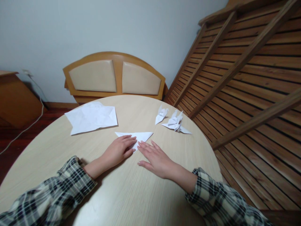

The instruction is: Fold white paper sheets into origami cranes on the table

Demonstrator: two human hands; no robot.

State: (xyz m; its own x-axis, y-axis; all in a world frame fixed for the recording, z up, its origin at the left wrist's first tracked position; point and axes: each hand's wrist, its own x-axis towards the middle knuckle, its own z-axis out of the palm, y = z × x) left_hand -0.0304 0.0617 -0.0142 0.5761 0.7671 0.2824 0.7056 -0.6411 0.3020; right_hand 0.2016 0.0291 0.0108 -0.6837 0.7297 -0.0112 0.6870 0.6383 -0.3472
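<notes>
paper (141, 136): white, folded into a flat triangle | left hand (117, 150): flat, pressing it | right hand (155, 158): flat, fingertips at its edge

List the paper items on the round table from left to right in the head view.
Loose white sheets → folded paper triangle → small folded paper figure → paper crane. The left hand and right hand overlap the triangle, so they are left out.
</notes>
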